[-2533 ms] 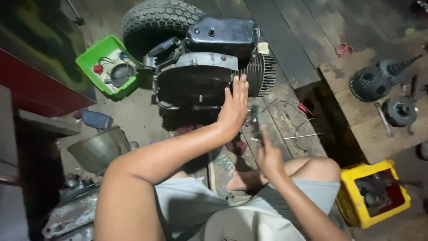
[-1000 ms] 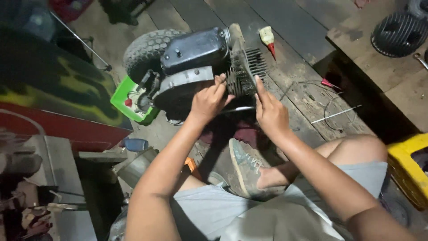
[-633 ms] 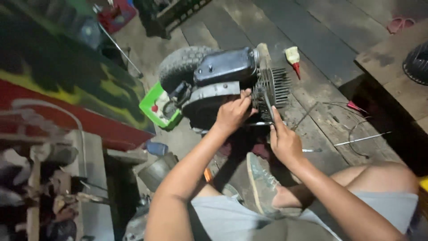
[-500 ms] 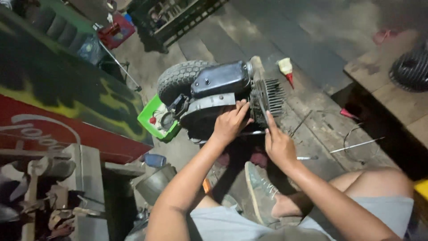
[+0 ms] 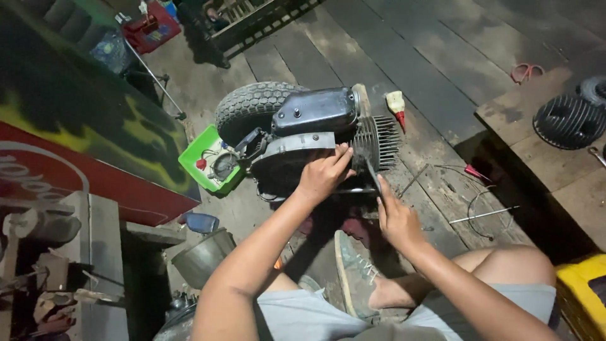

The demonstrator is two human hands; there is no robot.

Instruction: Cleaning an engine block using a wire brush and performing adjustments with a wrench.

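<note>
A dark small engine (image 5: 315, 136) with a finned cylinder (image 5: 377, 142) lies on the plank floor, leaning against a knobbly tyre (image 5: 249, 107). My left hand (image 5: 325, 173) rests on the engine's grey side cover, fingers curled against it. My right hand (image 5: 398, 218) is just below the cylinder and grips a thin dark tool (image 5: 372, 173) whose tip points up at the fins. I sit on the floor, knees bent, one shoe (image 5: 353, 275) under my arms.
A green tray (image 5: 205, 161) with small parts sits left of the engine. A metal pot (image 5: 199, 259) stands lower left. Loose wires and rods (image 5: 483, 215) lie at right, near a yellow box (image 5: 581, 297). Finned engine parts (image 5: 568, 120) rest on a raised board.
The view has swung left and back. My left hand slid from the top of the cover to its right edge, and my right hand rose toward the cylinder with the tool.
</note>
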